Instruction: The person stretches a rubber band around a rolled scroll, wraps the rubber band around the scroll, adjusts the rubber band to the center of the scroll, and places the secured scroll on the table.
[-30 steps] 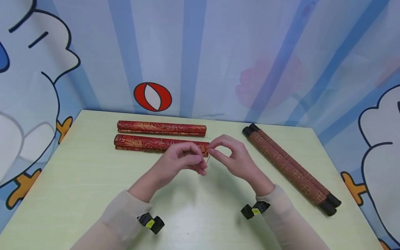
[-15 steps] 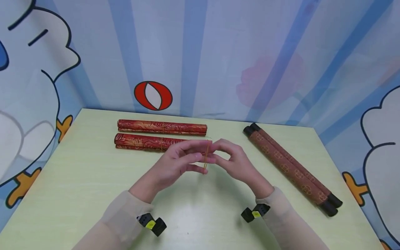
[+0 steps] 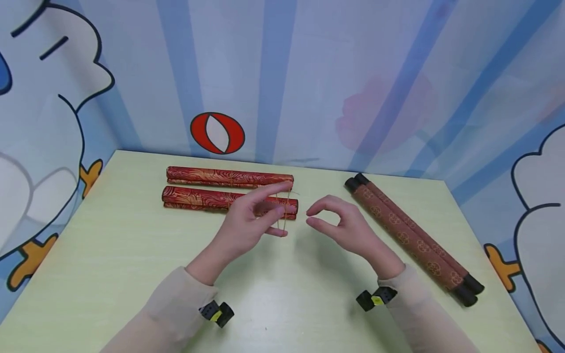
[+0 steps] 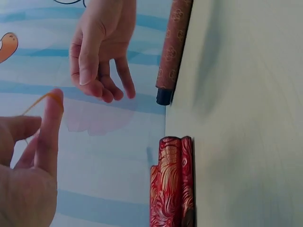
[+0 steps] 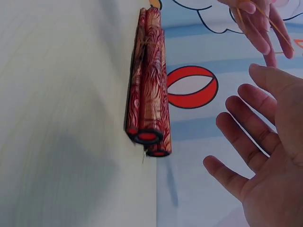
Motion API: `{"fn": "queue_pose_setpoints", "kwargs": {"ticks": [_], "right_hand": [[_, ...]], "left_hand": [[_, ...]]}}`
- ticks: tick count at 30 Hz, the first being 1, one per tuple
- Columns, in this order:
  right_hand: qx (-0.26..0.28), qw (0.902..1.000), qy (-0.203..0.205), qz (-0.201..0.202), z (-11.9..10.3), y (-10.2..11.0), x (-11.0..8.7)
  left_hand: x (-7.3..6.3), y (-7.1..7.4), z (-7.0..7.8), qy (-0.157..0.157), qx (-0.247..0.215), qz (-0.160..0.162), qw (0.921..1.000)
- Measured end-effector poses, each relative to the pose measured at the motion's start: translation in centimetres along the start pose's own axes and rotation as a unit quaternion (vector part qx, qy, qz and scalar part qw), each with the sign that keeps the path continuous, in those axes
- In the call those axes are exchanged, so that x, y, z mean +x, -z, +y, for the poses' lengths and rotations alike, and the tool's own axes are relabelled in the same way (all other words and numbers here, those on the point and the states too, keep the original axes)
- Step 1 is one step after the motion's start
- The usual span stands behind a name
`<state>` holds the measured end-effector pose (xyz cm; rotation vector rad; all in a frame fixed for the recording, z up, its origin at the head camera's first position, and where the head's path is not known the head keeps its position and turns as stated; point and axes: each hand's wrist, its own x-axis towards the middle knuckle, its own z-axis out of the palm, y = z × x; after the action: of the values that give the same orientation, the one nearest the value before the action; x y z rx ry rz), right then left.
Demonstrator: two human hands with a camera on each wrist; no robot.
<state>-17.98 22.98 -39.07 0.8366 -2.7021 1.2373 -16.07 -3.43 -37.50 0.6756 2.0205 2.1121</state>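
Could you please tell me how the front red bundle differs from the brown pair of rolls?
The front red bundle is gold-swirled; the brown pair carries flower outlines. The brown pair has black ends; the red bundle's pattern reaches its ends. The red bundle lies roughly crosswise; the brown pair slants at the right. Both rest on the table.

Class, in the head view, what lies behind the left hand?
The nearer red scroll shows on both sides of the left hand, whose uppermost finger also overlaps the farther red scroll. Parts directly behind them are covered.
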Motion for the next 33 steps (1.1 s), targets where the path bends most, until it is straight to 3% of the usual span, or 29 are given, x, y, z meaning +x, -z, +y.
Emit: {"fn": "queue_pose_setpoints", "kwargs": {"ticks": [5,8,13,21,33], "right_hand": [[-0.051,0.9986,-0.003,-0.013,0.4,1.5,-0.5],[-0.082,0.9963,-0.010,-0.025,1.0,2.5,-0.9],[-0.154,0.9872,-0.024,-0.034,2.5,4.1,-1.9],[-0.264,0.9599,-0.076,-0.057,4.7,7.0,-3.3],[-0.326,0.9235,-0.188,-0.074,7.4,9.7,-5.0]], "left_hand": [[0.2,0.0,0.0,-0.013,0.076,0.053,0.9956],[0.2,0.0,-0.1,-0.006,0.089,0.068,0.9937],[0.2,0.4,0.1,0.009,0.060,0.064,0.9962],[0.0,1.0,0.3,0.032,0.043,0.054,0.9971],[-0.2,1.2,0.5,0.047,0.049,0.042,0.9968]]}}
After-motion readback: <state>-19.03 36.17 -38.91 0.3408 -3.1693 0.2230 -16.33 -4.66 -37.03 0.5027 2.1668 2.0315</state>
